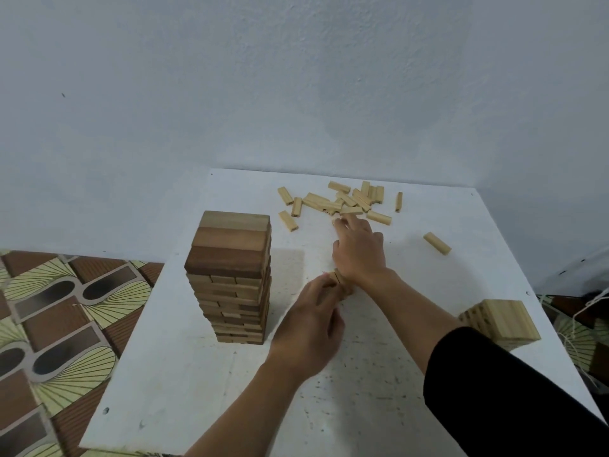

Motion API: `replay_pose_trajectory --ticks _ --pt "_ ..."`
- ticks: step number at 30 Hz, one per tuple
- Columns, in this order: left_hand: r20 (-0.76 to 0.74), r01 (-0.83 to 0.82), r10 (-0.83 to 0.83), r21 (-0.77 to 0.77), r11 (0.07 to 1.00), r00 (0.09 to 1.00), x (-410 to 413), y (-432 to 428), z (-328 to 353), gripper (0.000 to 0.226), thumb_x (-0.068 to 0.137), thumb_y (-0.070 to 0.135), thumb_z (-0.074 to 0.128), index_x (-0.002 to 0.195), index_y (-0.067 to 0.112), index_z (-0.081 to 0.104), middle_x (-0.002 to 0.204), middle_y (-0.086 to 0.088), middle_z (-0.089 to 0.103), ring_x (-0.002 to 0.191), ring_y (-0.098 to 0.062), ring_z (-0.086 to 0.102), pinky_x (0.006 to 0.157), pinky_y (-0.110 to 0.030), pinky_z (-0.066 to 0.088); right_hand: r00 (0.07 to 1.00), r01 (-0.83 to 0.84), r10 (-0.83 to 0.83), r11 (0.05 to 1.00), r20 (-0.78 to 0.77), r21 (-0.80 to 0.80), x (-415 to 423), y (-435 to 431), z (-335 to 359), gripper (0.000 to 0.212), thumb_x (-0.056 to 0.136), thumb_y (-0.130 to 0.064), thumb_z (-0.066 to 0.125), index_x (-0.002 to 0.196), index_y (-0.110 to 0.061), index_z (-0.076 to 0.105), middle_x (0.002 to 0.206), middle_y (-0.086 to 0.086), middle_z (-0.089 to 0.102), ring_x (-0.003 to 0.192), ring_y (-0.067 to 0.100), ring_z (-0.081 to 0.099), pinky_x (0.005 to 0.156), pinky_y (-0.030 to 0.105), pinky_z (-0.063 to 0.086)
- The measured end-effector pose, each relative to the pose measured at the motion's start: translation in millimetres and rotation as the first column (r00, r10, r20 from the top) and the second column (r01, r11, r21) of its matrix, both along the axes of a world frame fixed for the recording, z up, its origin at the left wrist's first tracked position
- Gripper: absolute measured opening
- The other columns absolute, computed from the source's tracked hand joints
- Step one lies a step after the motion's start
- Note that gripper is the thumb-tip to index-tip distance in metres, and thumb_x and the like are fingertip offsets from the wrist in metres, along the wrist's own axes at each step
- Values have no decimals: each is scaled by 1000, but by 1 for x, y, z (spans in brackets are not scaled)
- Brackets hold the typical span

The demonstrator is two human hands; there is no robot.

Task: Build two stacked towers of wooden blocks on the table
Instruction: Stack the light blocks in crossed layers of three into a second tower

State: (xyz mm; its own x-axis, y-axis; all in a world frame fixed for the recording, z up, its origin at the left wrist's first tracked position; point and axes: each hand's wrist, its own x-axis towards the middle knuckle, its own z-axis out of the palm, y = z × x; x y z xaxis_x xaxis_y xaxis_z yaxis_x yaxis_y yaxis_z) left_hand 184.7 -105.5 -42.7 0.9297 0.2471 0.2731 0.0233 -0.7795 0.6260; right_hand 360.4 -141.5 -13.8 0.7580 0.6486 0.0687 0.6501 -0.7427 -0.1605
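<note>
A tall tower of brown wooden blocks [232,278] stands on the left part of the white table [184,390]. A short stack of pale blocks [499,319] sits at the right edge, partly behind my right sleeve. Several loose pale blocks [349,201] lie in a pile at the back. My left hand [311,328] grips a few pale blocks [336,278] at the table's middle. My right hand [359,247] reaches over them to the near edge of the pile, fingertips touching a loose block [351,211]; whether it grasps the block is hidden.
One single block [436,243] lies apart at the right. A pale wall rises right behind the table. A patterned floor [59,324] shows to the left, and string [590,308] lies off the right edge.
</note>
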Motion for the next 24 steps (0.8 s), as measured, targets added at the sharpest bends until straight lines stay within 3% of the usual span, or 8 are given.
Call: replay_pose_trajectory --ticks 5,8,11,14,17,22,24 --pt "5 17 -17 -8 1000 1000 -1 1 0 46 98 19 47 144 26 49 143 12 41 131 -5 41 101 -24 47 999 37 -35 992 -23 117 -11 -10 0 43 93 -7 48 135 -15 57 139 -2 51 132 20 42 103 39 38" --pt "-39 -3 3 3 1000 999 0 3 -1 43 99 23 46 142 28 49 147 13 38 134 -4 38 104 -25 47 998 31 -17 974 -68 224 -18 -25 1 33 91 -4 49 120 -8 64 125 3 59 117 23 54 94 36 45" --pt "-88 -17 18 16 1000 996 0 4 -3 45 102 24 44 147 28 47 156 10 32 147 -7 25 115 -23 35 993 72 -40 953 -114 295 -27 -42 1 28 94 -5 45 114 -6 65 122 4 60 105 23 59 88 33 48" --pt "-129 -38 40 18 999 991 2 6 -3 44 104 27 43 148 25 47 159 7 29 150 -9 20 117 -19 24 992 87 -49 933 -117 350 -36 -64 -4 29 96 -2 43 115 -4 65 124 7 59 105 25 60 86 33 51" --pt "-141 -45 46 15 999 989 1 5 -2 42 105 29 41 145 23 48 158 4 32 149 -12 26 118 -30 35 988 124 -78 905 -130 406 -48 -85 -9 30 95 0 44 117 -2 65 126 8 60 108 26 60 86 35 52" --pt "-90 -52 51 -12 999 995 -2 3 2 35 103 23 47 137 21 54 147 9 35 126 -15 49 94 -35 52 991 74 -22 910 -132 409 -60 -103 -11 34 95 3 48 122 -1 67 133 7 62 119 23 60 99 23 41" --pt "-84 -48 47 -14 999 995 -2 3 0 34 103 24 46 136 22 54 150 9 32 128 -16 49 94 -36 52 991 33 22 911 -130 411 -62 -107 -10 33 94 4 49 120 0 69 134 8 63 121 22 59 103 22 39"
